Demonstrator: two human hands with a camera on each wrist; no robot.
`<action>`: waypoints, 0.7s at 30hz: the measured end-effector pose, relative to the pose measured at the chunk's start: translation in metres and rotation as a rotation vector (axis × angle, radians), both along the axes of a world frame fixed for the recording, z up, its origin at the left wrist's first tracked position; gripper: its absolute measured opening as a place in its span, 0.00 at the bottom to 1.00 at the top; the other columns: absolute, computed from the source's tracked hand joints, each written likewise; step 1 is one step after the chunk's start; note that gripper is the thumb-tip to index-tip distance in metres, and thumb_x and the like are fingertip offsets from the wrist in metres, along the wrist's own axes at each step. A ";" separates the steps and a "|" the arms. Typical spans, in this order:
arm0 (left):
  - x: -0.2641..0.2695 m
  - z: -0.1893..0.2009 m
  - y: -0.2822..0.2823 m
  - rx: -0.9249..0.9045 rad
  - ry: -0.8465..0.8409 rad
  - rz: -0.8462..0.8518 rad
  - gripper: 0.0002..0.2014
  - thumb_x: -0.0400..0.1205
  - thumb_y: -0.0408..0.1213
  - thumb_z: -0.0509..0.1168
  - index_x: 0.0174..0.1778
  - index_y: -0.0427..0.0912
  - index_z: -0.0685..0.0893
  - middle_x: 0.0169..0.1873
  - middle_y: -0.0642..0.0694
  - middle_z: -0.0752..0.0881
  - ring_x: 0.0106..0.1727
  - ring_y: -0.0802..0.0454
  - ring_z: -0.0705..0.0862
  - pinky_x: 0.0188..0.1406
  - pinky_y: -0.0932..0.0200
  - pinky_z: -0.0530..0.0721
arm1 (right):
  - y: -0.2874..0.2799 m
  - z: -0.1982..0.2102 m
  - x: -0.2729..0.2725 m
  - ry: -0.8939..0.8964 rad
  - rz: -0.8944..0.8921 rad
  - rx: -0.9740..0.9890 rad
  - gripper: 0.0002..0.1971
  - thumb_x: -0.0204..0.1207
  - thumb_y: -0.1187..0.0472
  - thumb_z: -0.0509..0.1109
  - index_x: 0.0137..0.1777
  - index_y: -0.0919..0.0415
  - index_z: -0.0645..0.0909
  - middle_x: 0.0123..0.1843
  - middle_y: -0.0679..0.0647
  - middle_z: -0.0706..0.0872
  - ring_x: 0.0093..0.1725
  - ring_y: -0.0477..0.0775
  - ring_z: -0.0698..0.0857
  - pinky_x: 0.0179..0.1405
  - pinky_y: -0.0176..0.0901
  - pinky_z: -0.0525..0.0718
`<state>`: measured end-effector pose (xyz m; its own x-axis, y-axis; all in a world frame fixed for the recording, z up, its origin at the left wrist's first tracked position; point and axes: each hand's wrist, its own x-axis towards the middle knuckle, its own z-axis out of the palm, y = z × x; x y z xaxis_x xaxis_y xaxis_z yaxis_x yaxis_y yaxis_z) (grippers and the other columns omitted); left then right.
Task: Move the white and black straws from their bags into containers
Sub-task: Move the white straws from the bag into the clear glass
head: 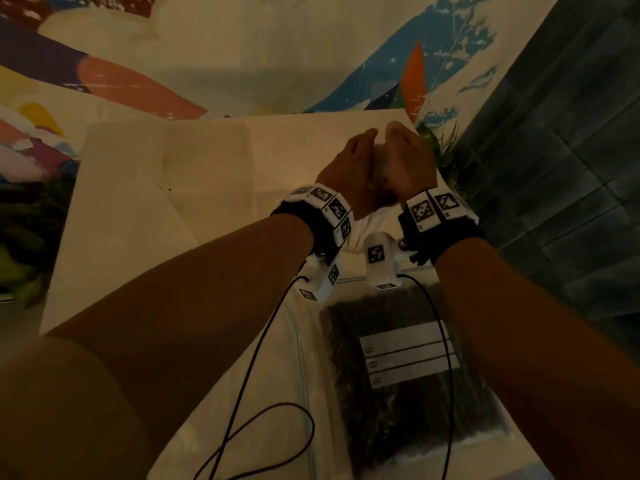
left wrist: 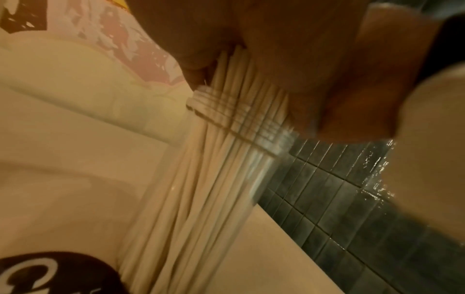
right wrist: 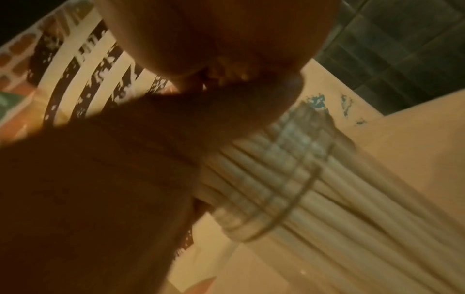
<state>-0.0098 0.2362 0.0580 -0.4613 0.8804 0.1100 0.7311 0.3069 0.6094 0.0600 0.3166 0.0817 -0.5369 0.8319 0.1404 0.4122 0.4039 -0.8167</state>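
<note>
Both hands meet over the far right of the table. My left hand (head: 358, 150) and right hand (head: 403, 143) curl together round the top of a bunch of white straws (left wrist: 201, 179). The straws stand upright in a clear glass jar with a threaded rim (left wrist: 241, 121); the right wrist view also shows the straws (right wrist: 314, 189) and the jar rim (right wrist: 276, 201). In the head view the hands hide the jar. A zip bag of black straws (head: 408, 375) with a white label lies flat near the front, under my right forearm. A clear bag (head: 301, 348) lies beside it on the left.
A pale paper sheet (head: 166, 209) covers the table. A colourful printed cloth (head: 207, 46) hangs behind it. Dark tiles (head: 571, 168) run along the right, close to the jar. Black wrist-camera cables (head: 256, 427) loop over the bags. Green leaves (head: 448, 150) show by the right hand.
</note>
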 end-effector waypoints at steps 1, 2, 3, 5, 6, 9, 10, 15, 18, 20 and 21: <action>0.000 0.000 0.000 0.010 -0.001 0.011 0.52 0.67 0.58 0.73 0.80 0.39 0.56 0.76 0.38 0.64 0.72 0.38 0.70 0.69 0.44 0.73 | 0.002 0.001 0.000 0.035 -0.014 -0.010 0.16 0.80 0.51 0.55 0.30 0.48 0.72 0.38 0.54 0.78 0.44 0.55 0.76 0.57 0.59 0.78; 0.001 0.001 -0.001 0.001 0.046 0.019 0.47 0.67 0.62 0.68 0.78 0.40 0.61 0.72 0.38 0.68 0.67 0.36 0.73 0.64 0.43 0.76 | 0.002 0.002 0.001 0.018 -0.003 -0.003 0.14 0.77 0.48 0.55 0.32 0.46 0.74 0.38 0.52 0.80 0.45 0.54 0.77 0.57 0.56 0.78; 0.002 -0.001 0.000 -0.007 0.077 0.014 0.43 0.68 0.63 0.62 0.74 0.40 0.66 0.67 0.38 0.71 0.64 0.36 0.74 0.60 0.44 0.77 | 0.002 0.001 0.002 -0.034 0.041 0.028 0.13 0.78 0.47 0.55 0.41 0.44 0.80 0.44 0.50 0.84 0.50 0.54 0.79 0.60 0.52 0.76; 0.003 -0.002 0.000 -0.029 0.134 0.022 0.38 0.69 0.59 0.56 0.70 0.37 0.70 0.63 0.36 0.73 0.62 0.39 0.74 0.57 0.46 0.78 | -0.001 -0.008 0.007 -0.193 0.119 0.134 0.19 0.85 0.49 0.53 0.69 0.52 0.78 0.69 0.54 0.82 0.69 0.56 0.77 0.71 0.46 0.69; 0.003 -0.007 0.002 -0.028 0.173 0.018 0.37 0.69 0.57 0.55 0.71 0.36 0.69 0.64 0.36 0.73 0.63 0.39 0.73 0.59 0.45 0.78 | -0.003 -0.010 0.010 -0.215 0.139 0.176 0.21 0.86 0.51 0.52 0.75 0.55 0.72 0.75 0.54 0.76 0.74 0.55 0.74 0.74 0.43 0.66; 0.000 -0.012 0.000 -0.012 0.198 -0.005 0.40 0.69 0.56 0.55 0.76 0.37 0.65 0.70 0.38 0.70 0.69 0.39 0.71 0.66 0.45 0.76 | -0.007 -0.015 0.013 -0.148 0.157 0.198 0.21 0.87 0.53 0.52 0.77 0.58 0.68 0.77 0.55 0.73 0.76 0.54 0.71 0.74 0.39 0.63; 0.000 -0.011 -0.001 0.010 0.185 -0.004 0.39 0.71 0.55 0.57 0.76 0.37 0.65 0.69 0.39 0.70 0.67 0.40 0.73 0.64 0.45 0.77 | -0.008 -0.016 0.012 -0.151 0.152 0.209 0.21 0.87 0.54 0.52 0.77 0.59 0.68 0.77 0.55 0.73 0.76 0.54 0.72 0.74 0.38 0.63; 0.002 -0.001 -0.005 0.007 0.138 -0.021 0.36 0.72 0.52 0.64 0.74 0.39 0.66 0.66 0.38 0.71 0.63 0.38 0.75 0.58 0.42 0.79 | -0.012 -0.021 0.009 -0.139 0.103 0.299 0.23 0.86 0.53 0.50 0.76 0.60 0.70 0.73 0.58 0.77 0.71 0.57 0.76 0.71 0.41 0.68; 0.000 0.006 -0.008 -0.054 0.097 -0.013 0.53 0.63 0.66 0.63 0.80 0.41 0.56 0.74 0.41 0.66 0.72 0.39 0.67 0.70 0.37 0.70 | -0.007 -0.005 0.007 -0.238 0.193 0.209 0.29 0.82 0.44 0.48 0.78 0.58 0.66 0.77 0.59 0.72 0.76 0.60 0.70 0.77 0.54 0.65; 0.006 0.020 -0.016 -0.062 0.035 0.031 0.61 0.60 0.68 0.71 0.82 0.45 0.47 0.79 0.44 0.58 0.79 0.41 0.58 0.74 0.33 0.61 | -0.005 0.011 0.016 -0.194 0.167 0.144 0.32 0.80 0.39 0.49 0.80 0.55 0.61 0.80 0.58 0.66 0.79 0.60 0.65 0.78 0.61 0.63; 0.010 0.029 -0.021 -0.018 0.004 0.048 0.61 0.60 0.66 0.74 0.82 0.47 0.47 0.80 0.45 0.57 0.80 0.42 0.56 0.74 0.32 0.59 | -0.003 0.016 0.025 -0.127 0.129 0.105 0.33 0.81 0.38 0.52 0.82 0.53 0.57 0.82 0.57 0.63 0.80 0.57 0.63 0.80 0.58 0.61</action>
